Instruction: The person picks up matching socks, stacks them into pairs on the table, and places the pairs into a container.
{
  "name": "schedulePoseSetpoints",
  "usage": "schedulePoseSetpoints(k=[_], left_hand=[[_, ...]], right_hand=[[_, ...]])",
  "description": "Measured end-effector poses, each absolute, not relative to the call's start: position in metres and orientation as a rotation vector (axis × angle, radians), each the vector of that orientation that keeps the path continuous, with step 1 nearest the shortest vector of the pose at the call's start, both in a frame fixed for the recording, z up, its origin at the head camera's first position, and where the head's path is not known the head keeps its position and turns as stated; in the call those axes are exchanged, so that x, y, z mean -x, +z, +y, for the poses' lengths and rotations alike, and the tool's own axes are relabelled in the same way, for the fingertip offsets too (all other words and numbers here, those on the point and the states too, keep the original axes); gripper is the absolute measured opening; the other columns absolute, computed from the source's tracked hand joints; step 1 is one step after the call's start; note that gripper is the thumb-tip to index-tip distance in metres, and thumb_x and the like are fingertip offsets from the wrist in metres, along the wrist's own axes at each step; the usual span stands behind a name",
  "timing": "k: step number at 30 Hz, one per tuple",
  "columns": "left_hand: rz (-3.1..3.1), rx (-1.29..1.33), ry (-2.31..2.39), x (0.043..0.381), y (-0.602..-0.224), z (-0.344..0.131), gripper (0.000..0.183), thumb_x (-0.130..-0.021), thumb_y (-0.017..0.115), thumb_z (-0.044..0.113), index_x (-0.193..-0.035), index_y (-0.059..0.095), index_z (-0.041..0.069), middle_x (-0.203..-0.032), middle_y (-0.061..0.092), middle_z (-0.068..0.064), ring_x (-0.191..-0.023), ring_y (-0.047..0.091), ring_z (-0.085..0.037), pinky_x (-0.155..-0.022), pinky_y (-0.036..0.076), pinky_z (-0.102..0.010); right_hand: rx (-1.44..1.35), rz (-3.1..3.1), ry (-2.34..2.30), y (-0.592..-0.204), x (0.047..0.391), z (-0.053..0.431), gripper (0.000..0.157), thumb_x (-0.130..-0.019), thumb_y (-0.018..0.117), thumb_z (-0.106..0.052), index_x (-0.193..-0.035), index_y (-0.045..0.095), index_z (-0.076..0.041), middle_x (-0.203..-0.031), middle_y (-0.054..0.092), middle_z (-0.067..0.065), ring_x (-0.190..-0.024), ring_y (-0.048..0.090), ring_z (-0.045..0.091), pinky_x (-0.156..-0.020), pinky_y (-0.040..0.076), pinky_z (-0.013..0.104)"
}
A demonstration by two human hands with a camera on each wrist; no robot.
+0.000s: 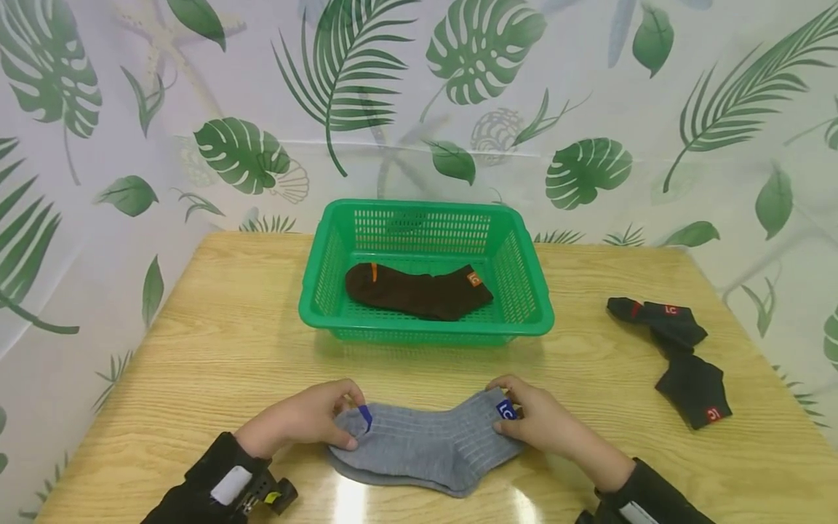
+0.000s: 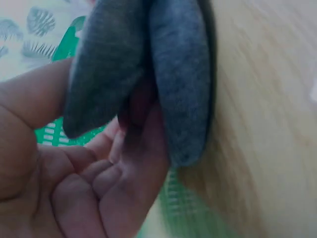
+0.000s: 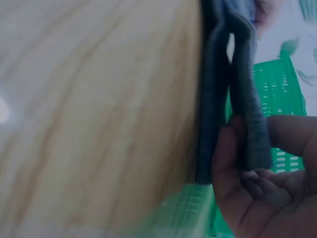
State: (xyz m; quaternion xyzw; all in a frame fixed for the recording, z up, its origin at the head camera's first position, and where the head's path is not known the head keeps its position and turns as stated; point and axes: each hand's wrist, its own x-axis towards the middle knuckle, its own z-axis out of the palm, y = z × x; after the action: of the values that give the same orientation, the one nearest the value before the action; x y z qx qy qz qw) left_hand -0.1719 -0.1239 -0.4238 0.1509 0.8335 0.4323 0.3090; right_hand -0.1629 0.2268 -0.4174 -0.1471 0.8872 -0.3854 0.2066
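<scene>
Two grey socks lie one on top of the other at the table's front, their edges slightly offset. My left hand [image 1: 317, 416] pinches the toe of the upper grey sock [image 1: 419, 437], near its blue stripe. At the other end my right hand [image 1: 543, 418] pinches its cuff beside the blue "LC" label. In the left wrist view the fingers reach between the upper sock [image 2: 106, 64] and the lower sock [image 2: 183, 84]. From the right wrist, the upper cuff [image 3: 256, 139] shows between thumb and fingers, parted from the lower cuff [image 3: 208, 124].
Behind the hands stands a green plastic basket [image 1: 425, 326] with a brown sock [image 1: 419, 292] in it. To the right lie a black sock [image 1: 671, 324] with a red label and another black sock [image 1: 694, 389] below it. A leaf-patterned cloth [image 1: 393, 167] backs the wooden table [image 1: 222, 313].
</scene>
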Motion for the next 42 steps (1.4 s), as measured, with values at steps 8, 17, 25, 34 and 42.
schedulePoseSetpoints(k=[8,17,25,34,42], left_hand=[[2.629,-0.404,0.931,0.181,-0.42,-0.11,0.034,-0.069,0.083,0.002,-0.096,0.064,0.004,-0.085,0.06,-0.006,-0.077,0.054,-0.02,-0.068,0.048,-0.036],[2.755,-0.396,0.884,0.202,-0.418,-0.107,0.017,-0.088,0.071,0.015,-0.096,0.065,0.001,-0.08,0.058,-0.005,-0.075,0.054,-0.019,-0.066,0.047,-0.035],[2.497,-0.275,1.188,0.205,-0.406,-0.116,0.018,-0.095,0.062,0.01,-0.103,0.057,-0.005,-0.086,0.057,-0.012,-0.059,0.065,-0.018,-0.056,0.055,-0.032],[2.512,-0.312,1.09,0.209,-0.412,-0.121,0.033,-0.092,0.064,0.01,-0.117,0.056,-0.012,-0.09,0.062,-0.015,-0.054,0.062,-0.015,-0.057,0.053,-0.03],[2.659,-0.41,0.83,0.206,-0.42,-0.121,0.027,-0.087,0.069,0.013,-0.106,0.063,-0.006,-0.085,0.062,-0.01,-0.077,0.061,-0.023,-0.073,0.051,-0.042]], right_hand=[[0.501,2.743,-0.835,-0.42,0.174,0.214,0.045,-0.083,0.072,-0.003,-0.124,0.055,0.003,-0.107,0.065,0.022,-0.099,0.062,0.035,-0.082,0.051,0.049],[0.511,2.769,-0.795,-0.415,0.195,0.206,0.055,-0.087,0.067,-0.003,-0.133,0.044,0.016,-0.12,0.057,0.034,-0.108,0.059,0.044,-0.09,0.048,0.053],[0.502,2.763,-0.832,-0.414,0.201,0.209,0.049,-0.089,0.064,-0.004,-0.129,0.046,0.02,-0.115,0.06,0.034,-0.096,0.063,0.04,-0.082,0.053,0.049],[0.557,2.769,-0.83,-0.408,0.202,0.207,0.046,-0.089,0.064,-0.005,-0.124,0.05,0.02,-0.115,0.059,0.035,-0.102,0.061,0.044,-0.087,0.051,0.052],[0.516,2.814,-0.78,-0.42,0.203,0.207,0.046,-0.084,0.069,-0.004,-0.123,0.054,0.014,-0.091,0.066,0.017,-0.085,0.064,0.03,-0.073,0.054,0.042]])
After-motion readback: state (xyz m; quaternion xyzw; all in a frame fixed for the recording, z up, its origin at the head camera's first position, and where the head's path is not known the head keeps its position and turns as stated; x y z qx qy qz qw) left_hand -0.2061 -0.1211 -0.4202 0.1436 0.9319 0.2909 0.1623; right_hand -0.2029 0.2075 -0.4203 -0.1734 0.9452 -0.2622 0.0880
